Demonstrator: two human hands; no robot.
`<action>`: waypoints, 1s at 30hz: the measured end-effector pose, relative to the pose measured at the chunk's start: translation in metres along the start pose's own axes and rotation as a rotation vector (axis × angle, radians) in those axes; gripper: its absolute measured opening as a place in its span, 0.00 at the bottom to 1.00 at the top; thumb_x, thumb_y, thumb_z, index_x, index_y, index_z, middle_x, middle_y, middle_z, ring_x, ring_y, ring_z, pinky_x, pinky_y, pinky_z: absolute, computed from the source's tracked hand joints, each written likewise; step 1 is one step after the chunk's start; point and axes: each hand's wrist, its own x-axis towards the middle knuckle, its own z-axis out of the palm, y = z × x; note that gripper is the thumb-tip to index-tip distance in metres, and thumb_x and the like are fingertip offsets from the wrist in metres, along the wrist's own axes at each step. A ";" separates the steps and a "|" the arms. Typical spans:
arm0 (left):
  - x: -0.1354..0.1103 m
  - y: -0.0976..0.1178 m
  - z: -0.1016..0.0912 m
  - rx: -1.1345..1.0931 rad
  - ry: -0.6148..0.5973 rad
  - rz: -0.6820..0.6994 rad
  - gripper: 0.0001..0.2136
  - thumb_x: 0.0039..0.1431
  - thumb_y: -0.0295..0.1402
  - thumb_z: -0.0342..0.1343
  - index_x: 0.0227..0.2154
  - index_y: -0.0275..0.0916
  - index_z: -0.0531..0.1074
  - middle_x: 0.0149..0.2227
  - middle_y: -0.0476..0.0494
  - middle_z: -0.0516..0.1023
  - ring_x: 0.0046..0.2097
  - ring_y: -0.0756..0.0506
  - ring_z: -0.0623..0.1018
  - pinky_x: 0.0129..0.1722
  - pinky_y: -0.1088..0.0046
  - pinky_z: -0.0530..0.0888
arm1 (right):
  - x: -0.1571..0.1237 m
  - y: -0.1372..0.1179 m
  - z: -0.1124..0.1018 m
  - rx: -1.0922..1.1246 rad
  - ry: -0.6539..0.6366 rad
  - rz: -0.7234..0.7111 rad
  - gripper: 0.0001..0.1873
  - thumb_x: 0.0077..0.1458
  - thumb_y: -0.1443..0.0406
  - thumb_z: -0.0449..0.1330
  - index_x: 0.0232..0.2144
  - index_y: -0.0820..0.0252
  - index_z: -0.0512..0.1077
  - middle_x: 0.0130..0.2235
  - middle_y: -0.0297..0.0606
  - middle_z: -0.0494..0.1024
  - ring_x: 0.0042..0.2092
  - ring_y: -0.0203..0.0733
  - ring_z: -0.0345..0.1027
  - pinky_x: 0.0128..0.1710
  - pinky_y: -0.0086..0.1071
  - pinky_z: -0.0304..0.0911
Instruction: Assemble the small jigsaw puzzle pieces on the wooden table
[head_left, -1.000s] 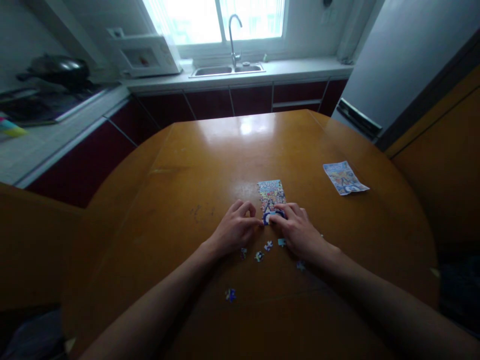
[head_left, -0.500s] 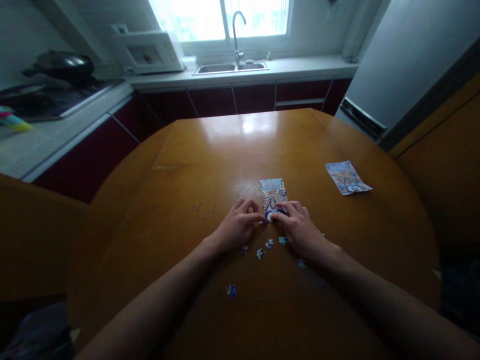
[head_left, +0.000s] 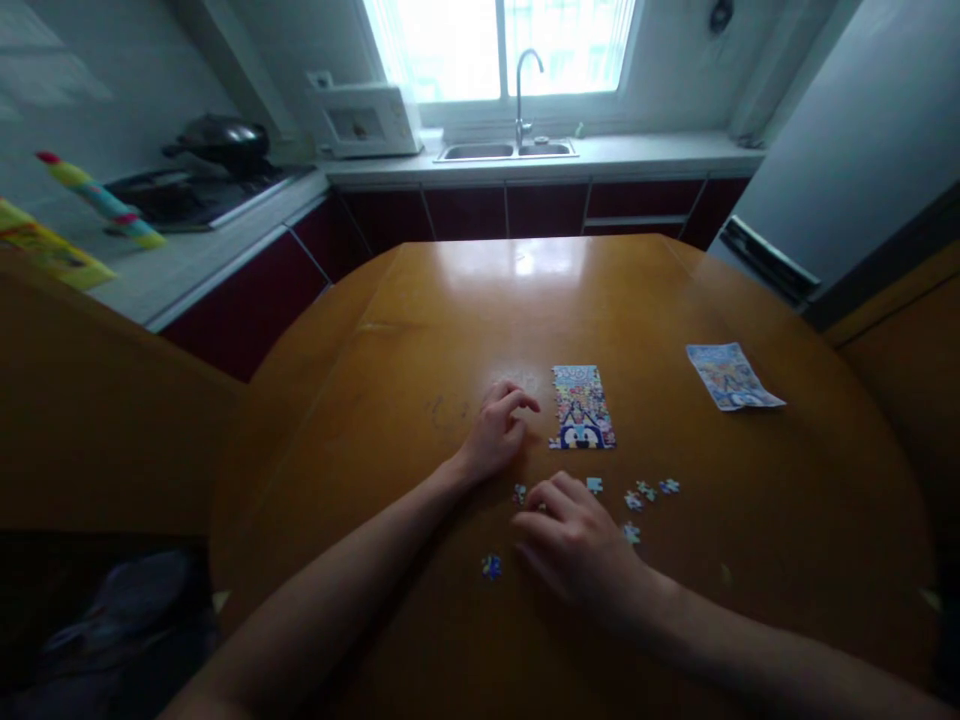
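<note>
A small, partly assembled colourful jigsaw puzzle [head_left: 582, 406] lies near the middle of the round wooden table [head_left: 420, 340]. My left hand [head_left: 496, 434] rests just left of it, fingers loosely curled and apart, holding nothing. My right hand [head_left: 571, 540] lies nearer to me, fingers bent down over loose puzzle pieces by a piece [head_left: 519, 493] at its fingertips; whether it grips one is hidden. Several more loose pieces [head_left: 646, 490] lie to its right, and one piece [head_left: 491, 567] to its left.
A printed picture sheet [head_left: 732, 376] lies at the table's right. Beyond the table is a kitchen counter with a sink [head_left: 507, 150], a microwave [head_left: 367, 119] and a wok on a stove [head_left: 223, 142]. A fridge [head_left: 847, 150] stands at right.
My right hand has drawn back from the puzzle's lower edge to the loose pieces nearer me. My left hand has come off the puzzle's edge. The view has shifted left.
</note>
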 end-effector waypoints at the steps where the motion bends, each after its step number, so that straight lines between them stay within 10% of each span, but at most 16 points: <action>1: 0.000 0.000 0.000 -0.006 0.002 -0.007 0.16 0.48 0.16 0.47 0.34 0.39 0.73 0.38 0.45 0.69 0.46 0.44 0.70 0.50 0.62 0.70 | 0.001 -0.007 0.006 -0.030 -0.049 -0.015 0.05 0.60 0.68 0.59 0.33 0.57 0.75 0.39 0.39 0.75 0.42 0.45 0.63 0.43 0.38 0.63; 15: -0.001 -0.002 0.000 -0.072 0.005 -0.027 0.13 0.53 0.17 0.48 0.29 0.38 0.75 0.34 0.46 0.69 0.41 0.46 0.71 0.44 0.67 0.70 | 0.004 -0.027 0.052 -0.178 -0.161 -0.003 0.03 0.58 0.67 0.61 0.31 0.59 0.72 0.35 0.39 0.75 0.39 0.46 0.65 0.39 0.36 0.63; 23: 0.000 0.002 -0.003 -0.083 0.002 0.007 0.13 0.54 0.17 0.49 0.31 0.39 0.75 0.35 0.46 0.70 0.42 0.45 0.71 0.45 0.65 0.70 | 0.014 -0.009 0.011 0.157 -0.134 0.051 0.06 0.55 0.73 0.58 0.31 0.58 0.73 0.34 0.34 0.78 0.36 0.40 0.68 0.41 0.34 0.62; 30: -0.001 0.000 -0.004 0.018 0.002 0.101 0.05 0.60 0.26 0.58 0.37 0.41 0.77 0.39 0.45 0.70 0.46 0.44 0.69 0.50 0.61 0.68 | 0.047 0.085 -0.037 0.512 0.193 0.144 0.05 0.59 0.67 0.60 0.34 0.58 0.77 0.33 0.36 0.78 0.35 0.38 0.69 0.37 0.33 0.63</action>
